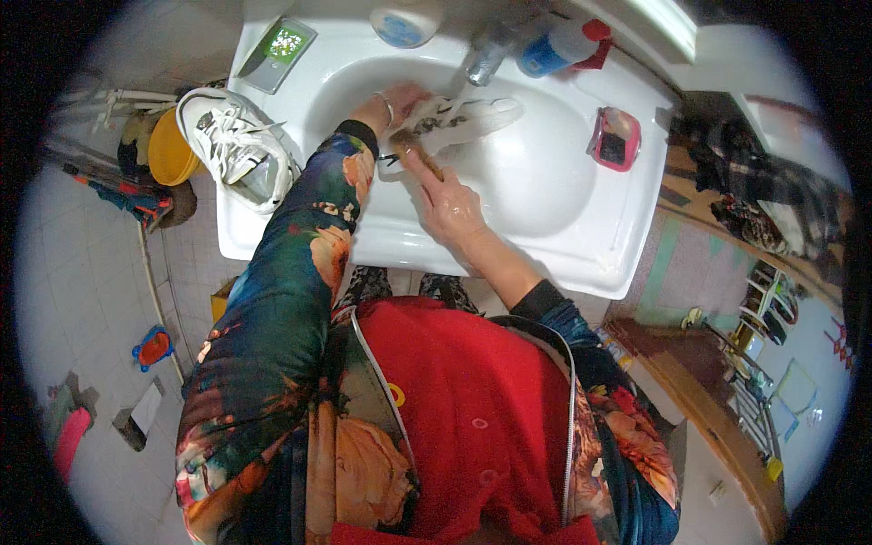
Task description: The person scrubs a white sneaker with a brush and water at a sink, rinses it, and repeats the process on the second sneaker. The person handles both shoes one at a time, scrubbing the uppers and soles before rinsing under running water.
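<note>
In the white basin lies a wet white sneaker (477,119), its toe towards the right, below the metal tap (485,63). A thin stream of water seems to run from the tap onto it. My left hand (403,102), blurred, grips the sneaker near its heel end. A brush (428,163) with a brown, wood-like handle is held in my right hand (449,204), its head against the near side of the sneaker. The bristles are hidden. A second white sneaker (235,146) with laces rests on the sink's left ledge, beside my left forearm.
Around the white sink's rim (395,253) stand a soap dish with a green item (283,44), a round container (402,27), a blue-and-white bottle (548,54) and a pink-rimmed dish (616,139). A yellow bucket (172,148) is at the left. Clothes (756,204) lie on the right.
</note>
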Tool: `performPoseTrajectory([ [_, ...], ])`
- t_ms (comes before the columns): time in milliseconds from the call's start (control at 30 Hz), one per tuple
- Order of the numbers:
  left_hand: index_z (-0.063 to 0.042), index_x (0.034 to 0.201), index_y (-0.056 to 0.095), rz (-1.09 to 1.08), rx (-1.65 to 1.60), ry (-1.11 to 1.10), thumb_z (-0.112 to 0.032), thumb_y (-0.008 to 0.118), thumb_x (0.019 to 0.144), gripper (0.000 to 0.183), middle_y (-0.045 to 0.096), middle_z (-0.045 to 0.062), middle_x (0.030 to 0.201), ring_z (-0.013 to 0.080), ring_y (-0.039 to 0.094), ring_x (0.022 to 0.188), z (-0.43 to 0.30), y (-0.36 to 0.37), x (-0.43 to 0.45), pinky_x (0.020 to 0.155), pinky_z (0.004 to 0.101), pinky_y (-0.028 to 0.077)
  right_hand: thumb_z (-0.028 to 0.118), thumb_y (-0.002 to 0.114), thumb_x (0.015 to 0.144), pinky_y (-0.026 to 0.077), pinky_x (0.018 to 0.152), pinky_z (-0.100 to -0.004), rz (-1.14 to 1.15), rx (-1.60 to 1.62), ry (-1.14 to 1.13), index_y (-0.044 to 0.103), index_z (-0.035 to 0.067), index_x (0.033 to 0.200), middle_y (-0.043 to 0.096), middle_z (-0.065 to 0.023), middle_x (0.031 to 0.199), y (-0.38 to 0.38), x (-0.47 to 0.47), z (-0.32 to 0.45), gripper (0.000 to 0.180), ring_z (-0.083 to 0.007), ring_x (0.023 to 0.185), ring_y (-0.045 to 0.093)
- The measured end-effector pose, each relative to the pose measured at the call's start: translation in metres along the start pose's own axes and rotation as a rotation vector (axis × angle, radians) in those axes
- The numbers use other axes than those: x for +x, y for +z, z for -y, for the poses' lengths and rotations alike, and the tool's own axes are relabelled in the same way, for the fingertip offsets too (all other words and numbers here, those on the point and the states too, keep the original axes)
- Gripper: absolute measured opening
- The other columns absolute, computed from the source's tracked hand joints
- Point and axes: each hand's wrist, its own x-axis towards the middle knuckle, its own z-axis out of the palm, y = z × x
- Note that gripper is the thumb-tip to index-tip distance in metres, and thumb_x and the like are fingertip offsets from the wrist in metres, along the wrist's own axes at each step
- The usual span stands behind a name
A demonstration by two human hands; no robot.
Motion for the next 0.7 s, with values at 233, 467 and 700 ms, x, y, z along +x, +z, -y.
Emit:
performPoseTrajectory([
  [233,-0.015,0.115,0.057,0.018,0.414,0.150,-0.010,0.065,0.076,0.040,0.063,0.013,0.088,0.0261,0.061,0.081,-0.006,0.005,-0.002,0.076,0.0359,0.049,0.029,0.048,0.087,0.051,0.061,-0.0434,-0.124,-0.249,0.076,0.039,0.039,0.131,0.059,-0.0139,0.086,-0.039,0.028,-0.085,0.046,-0.0328,0.066,0.061],
  [467,-0.004,0.102,0.065,0.213,0.744,0.001,-0.052,0.071,0.062,0.063,0.064,0.015,0.101,0.0274,0.060,0.088,-0.068,-0.002,-0.088,0.081,0.0380,0.044,0.030,0.054,0.085,0.050,0.073,-0.0390,-0.488,0.106,0.060,0.040,0.013,0.131,0.059,-0.0173,0.101,-0.019,0.031,-0.104,0.051,-0.0346,0.083,0.061],
  [700,-0.001,0.109,0.061,0.159,0.759,0.075,-0.053,0.072,0.058,0.073,0.062,0.018,0.106,0.0328,0.059,0.097,-0.030,0.009,-0.064,0.085,0.0387,0.044,0.037,0.072,0.073,0.046,0.066,-0.0318,-0.452,0.555,0.471,0.052,0.003,0.102,0.062,-0.0103,0.088,-0.013,0.057,-0.132,0.049,-0.0220,0.074,0.058],
])
